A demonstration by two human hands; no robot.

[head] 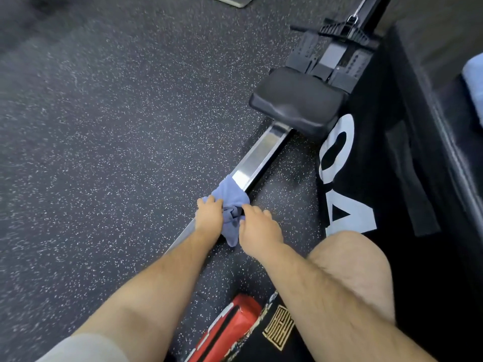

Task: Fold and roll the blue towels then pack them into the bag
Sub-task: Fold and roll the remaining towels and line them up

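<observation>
Two hands on one bunched blue towel [230,192]: your L hand [209,213] grips its left side, R hand [259,229] its right. Steel rail [259,154] runs ahead of both.

Floor [104,126]: dark rubber matting, flecked white throughout, fills the frame from 7 to 12 o'clock. Blurred toward 10 o'clock.
Rowing machine: polished metal rail [261,152] runs diagonally from centre up toward 1 o'clock, reflecting the room light. Black padded seat [298,100] sits on the rail; black footrests [337,56] with straps lie beyond it, further toward 1 o'clock.
Pale flat plate [230,0] on the floor at 12 o'clock, cut off by the edge.
Red object [235,325] at 6 o'clock, kind unclear.
</observation>
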